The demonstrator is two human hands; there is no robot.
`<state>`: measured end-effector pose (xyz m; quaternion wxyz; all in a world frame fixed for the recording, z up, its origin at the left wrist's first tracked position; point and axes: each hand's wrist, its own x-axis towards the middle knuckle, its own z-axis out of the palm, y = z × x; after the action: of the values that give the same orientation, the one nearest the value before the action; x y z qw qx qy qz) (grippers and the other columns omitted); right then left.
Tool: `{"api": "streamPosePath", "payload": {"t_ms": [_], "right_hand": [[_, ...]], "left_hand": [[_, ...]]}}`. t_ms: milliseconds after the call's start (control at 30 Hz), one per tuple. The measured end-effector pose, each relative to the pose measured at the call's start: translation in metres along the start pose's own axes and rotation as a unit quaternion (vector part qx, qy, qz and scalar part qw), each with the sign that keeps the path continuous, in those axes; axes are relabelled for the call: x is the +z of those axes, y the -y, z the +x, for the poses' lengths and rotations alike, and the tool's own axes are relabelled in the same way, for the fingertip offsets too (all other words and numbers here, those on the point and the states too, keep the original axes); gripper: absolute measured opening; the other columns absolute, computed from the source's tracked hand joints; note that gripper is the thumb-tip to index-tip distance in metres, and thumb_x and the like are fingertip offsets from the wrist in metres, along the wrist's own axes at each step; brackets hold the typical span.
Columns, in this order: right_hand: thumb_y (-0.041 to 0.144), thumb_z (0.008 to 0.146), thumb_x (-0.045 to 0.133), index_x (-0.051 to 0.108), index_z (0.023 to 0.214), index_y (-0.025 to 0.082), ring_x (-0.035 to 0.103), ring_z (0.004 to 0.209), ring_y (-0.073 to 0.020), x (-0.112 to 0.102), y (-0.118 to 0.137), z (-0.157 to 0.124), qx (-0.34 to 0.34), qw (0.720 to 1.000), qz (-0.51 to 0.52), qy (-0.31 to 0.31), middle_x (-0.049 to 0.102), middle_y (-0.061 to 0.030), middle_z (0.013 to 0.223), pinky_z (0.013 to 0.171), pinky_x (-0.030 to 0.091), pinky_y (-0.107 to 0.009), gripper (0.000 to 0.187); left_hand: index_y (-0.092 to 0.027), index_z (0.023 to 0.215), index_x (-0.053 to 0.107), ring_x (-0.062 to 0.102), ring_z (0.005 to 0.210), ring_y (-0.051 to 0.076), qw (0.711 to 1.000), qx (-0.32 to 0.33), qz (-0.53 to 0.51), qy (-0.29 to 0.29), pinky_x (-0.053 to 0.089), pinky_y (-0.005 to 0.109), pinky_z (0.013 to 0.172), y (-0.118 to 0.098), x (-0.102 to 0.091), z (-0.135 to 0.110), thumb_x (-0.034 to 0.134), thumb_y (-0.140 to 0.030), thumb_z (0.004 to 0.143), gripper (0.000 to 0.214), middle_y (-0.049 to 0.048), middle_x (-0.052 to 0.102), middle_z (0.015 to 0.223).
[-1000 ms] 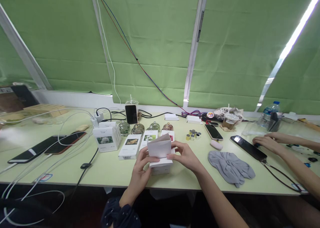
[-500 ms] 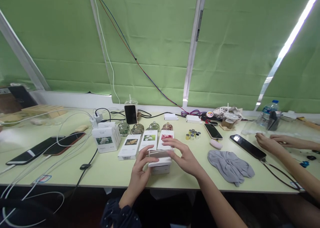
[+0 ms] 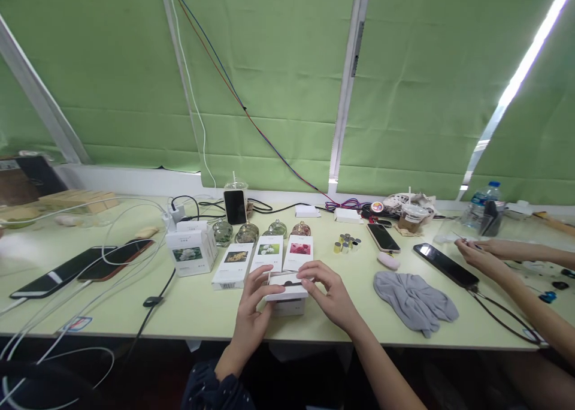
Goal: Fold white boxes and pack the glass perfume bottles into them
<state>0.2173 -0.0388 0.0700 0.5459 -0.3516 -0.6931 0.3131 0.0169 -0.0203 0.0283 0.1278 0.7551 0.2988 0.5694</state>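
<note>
A small white carton (image 3: 288, 307) stands near the table's front edge between my two hands, its flaps at the top. My left hand (image 3: 254, 305) holds the carton's left side, fingers curled over the top edge. At the right, my right hand (image 3: 331, 290) grips the top flap with thumb and fingers. Just beyond lie three white printed boxes: one with yellow flowers (image 3: 232, 266), one with white flowers (image 3: 268, 252) and one with red flowers (image 3: 299, 254). What is inside the carton cannot be made out.
Round glass jars (image 3: 246, 233) line up behind the boxes. Larger white cartons (image 3: 191, 254) stand left, near phones (image 3: 112, 259) and cables. To the right are small metallic cylinders (image 3: 346, 243), a grey cloth (image 3: 415, 302), a phone (image 3: 444, 265) and another person's hands (image 3: 480, 254).
The carton's top flap has come down, and my right hand has lowered slightly with it. My left hand stays on the carton. The other person's hands have shifted a little.
</note>
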Motion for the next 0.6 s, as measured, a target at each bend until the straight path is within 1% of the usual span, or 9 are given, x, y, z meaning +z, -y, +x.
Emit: {"api": "streamPosePath", "payload": {"t_ms": [100,167,233,300,367,400,467,533,600], "right_hand": [[0.033,0.088,0.056,0.063,0.105,0.024,0.057,0.100,-0.0194,0.001,-0.003,-0.002,0.023,0.999,0.026,-0.020,0.061,-0.0072,0.106,0.079,0.049,-0.029,0.021],[0.036,0.088,0.055,0.056,0.115,0.025,0.055,0.102,-0.0196,0.004,-0.008,-0.007,0.039,0.996,0.062,-0.043,0.059,-0.0076,0.110,0.080,0.050,-0.030,0.030],[0.038,0.088,0.054,0.048,0.122,0.025,0.055,0.102,-0.0196,0.009,-0.014,-0.012,0.051,0.993,0.095,-0.056,0.058,-0.0082,0.111,0.081,0.050,-0.031,0.037],[0.038,0.085,0.057,0.044,0.124,0.025,0.057,0.099,-0.0194,0.016,-0.021,-0.020,0.065,0.991,0.104,-0.053,0.058,-0.0084,0.110,0.080,0.050,-0.032,0.043],[0.033,0.079,0.064,0.041,0.124,0.025,0.059,0.094,-0.0192,0.025,-0.027,-0.028,0.085,0.992,0.081,-0.035,0.058,-0.0078,0.111,0.076,0.050,-0.031,0.051],[0.030,0.076,0.067,0.041,0.123,0.025,0.059,0.091,-0.0192,0.029,-0.030,-0.031,0.095,0.993,0.062,-0.023,0.059,-0.0075,0.111,0.073,0.050,-0.031,0.055],[0.024,0.072,0.069,0.042,0.120,0.025,0.060,0.086,-0.0188,0.038,-0.033,-0.038,0.109,0.994,0.019,-0.002,0.060,-0.0067,0.111,0.070,0.049,-0.030,0.055],[0.021,0.073,0.066,0.045,0.115,0.023,0.060,0.080,-0.0181,0.044,-0.035,-0.043,0.121,0.992,-0.018,0.005,0.063,-0.0052,0.103,0.069,0.048,-0.031,0.047],[0.021,0.075,0.063,0.046,0.111,0.022,0.061,0.077,-0.0183,0.047,-0.037,-0.046,0.130,0.991,-0.031,0.013,0.065,-0.0038,0.094,0.070,0.049,-0.032,0.040]], "left_hand": [[-0.027,0.095,0.067,0.047,0.124,0.022,1.000,-0.021,-0.012,-0.001,0.043,0.039,0.103,0.000,0.002,-0.001,0.051,-0.016,0.088,0.020,0.0052,0.046,0.132],[-0.028,0.103,0.063,0.047,0.124,0.023,0.998,-0.049,-0.040,-0.018,0.046,0.038,0.100,-0.001,0.003,-0.002,0.054,-0.018,0.088,0.020,0.0062,0.046,0.132],[-0.029,0.117,0.054,0.049,0.123,0.023,0.991,-0.083,-0.086,-0.053,0.049,0.037,0.097,-0.004,0.004,-0.002,0.057,-0.021,0.087,0.031,0.0079,0.047,0.134],[-0.030,0.127,0.044,0.053,0.120,0.023,0.981,-0.122,-0.118,-0.093,0.049,0.037,0.095,-0.005,0.003,-0.004,0.059,-0.025,0.085,0.044,0.0099,0.048,0.135],[-0.028,0.131,0.039,0.056,0.116,0.022,0.973,-0.162,-0.113,-0.116,0.049,0.038,0.095,-0.004,0.000,-0.009,0.061,-0.029,0.084,0.052,0.0116,0.050,0.134],[-0.027,0.132,0.039,0.056,0.117,0.023,0.971,-0.183,-0.099,-0.116,0.048,0.038,0.096,-0.003,-0.001,-0.012,0.062,-0.031,0.083,0.055,0.0123,0.051,0.134],[-0.025,0.133,0.040,0.054,0.121,0.026,0.970,-0.218,-0.066,-0.082,0.047,0.040,0.098,0.001,-0.005,-0.021,0.065,-0.034,0.080,0.060,0.0131,0.054,0.132],[-0.023,0.132,0.044,0.054,0.120,0.029,0.971,-0.235,-0.049,-0.001,0.045,0.043,0.100,0.005,-0.008,-0.030,0.068,-0.035,0.076,0.062,0.0130,0.057,0.129],[-0.022,0.131,0.047,0.055,0.119,0.029,0.967,-0.236,-0.045,0.080,0.044,0.044,0.101,0.006,-0.014,-0.038,0.068,-0.035,0.077,0.060,0.0125,0.059,0.127]]}}
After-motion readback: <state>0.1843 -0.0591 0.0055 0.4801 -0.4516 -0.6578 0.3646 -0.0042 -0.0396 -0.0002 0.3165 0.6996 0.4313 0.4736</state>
